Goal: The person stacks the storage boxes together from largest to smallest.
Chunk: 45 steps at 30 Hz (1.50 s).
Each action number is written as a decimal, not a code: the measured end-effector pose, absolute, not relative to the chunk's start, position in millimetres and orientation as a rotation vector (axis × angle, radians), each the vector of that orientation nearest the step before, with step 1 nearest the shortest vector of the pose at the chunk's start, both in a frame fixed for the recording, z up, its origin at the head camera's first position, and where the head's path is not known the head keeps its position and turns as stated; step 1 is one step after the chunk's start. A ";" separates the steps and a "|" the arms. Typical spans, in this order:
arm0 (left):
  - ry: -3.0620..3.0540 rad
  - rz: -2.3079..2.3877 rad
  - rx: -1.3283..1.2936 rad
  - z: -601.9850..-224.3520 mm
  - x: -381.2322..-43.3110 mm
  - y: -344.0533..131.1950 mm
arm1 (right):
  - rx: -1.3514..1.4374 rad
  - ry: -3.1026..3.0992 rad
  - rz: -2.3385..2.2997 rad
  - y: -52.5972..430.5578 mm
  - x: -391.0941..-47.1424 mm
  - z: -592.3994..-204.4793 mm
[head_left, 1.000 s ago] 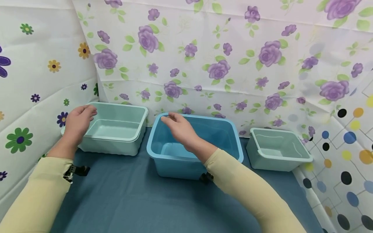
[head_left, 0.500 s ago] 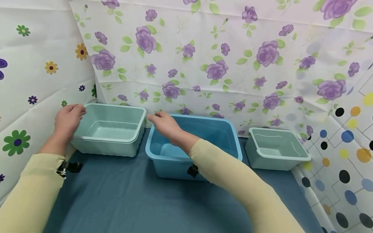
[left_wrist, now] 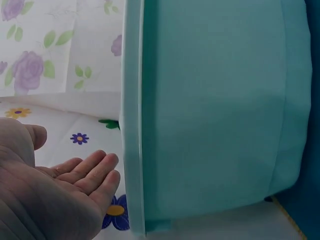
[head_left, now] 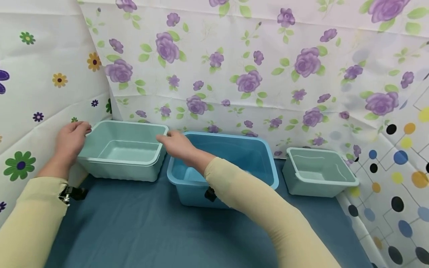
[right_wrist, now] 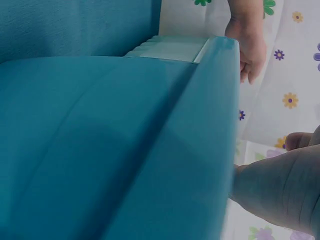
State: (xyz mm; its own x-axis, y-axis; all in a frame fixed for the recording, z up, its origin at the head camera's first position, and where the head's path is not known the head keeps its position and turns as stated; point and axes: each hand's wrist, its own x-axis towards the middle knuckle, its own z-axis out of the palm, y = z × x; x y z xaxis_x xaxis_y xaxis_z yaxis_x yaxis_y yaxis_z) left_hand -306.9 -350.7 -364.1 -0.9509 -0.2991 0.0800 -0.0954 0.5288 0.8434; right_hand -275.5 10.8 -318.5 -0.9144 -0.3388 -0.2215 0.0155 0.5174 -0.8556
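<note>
A pale green plastic bin (head_left: 130,152) with a doubled front rim stands at the left of the table. Just outside its left rim is my left hand (head_left: 70,143), palm toward the bin. In the left wrist view the left fingers (left_wrist: 92,175) are loosely straight, close to the rim, with nothing in them. My right hand (head_left: 179,147) reaches over the left side of a blue bin (head_left: 191,193), its fingertips right at the green bin's right rim. The right wrist view shows the right thumb and fingers apart, partly hidden by the blue bin's rim.
A smaller pale green bin (head_left: 320,175) stands at the right. All the bins sit on a dark blue cloth (head_left: 140,230) along a flowered backdrop (head_left: 214,74). Printed side curtains close in the left and right.
Both hands have moved left: the right from over the blue bin to the green bin's right rim, the left from over the green bin to outside its left rim.
</note>
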 end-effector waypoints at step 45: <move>-2.829 -1.228 0.414 -382.3 -324.6 -389.4 | -0.323 2.452 -1.229 -55.8 -297.8 -328.4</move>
State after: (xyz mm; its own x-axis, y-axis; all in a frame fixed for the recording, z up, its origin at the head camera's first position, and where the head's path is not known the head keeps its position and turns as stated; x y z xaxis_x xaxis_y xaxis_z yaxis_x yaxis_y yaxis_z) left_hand -324.6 -389.4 -382.3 -0.9641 -0.2537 -0.0780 -0.2302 0.6530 0.7215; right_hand -297.8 -55.8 -328.4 -0.9023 -0.3651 -0.2292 -0.0349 0.5917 -0.8054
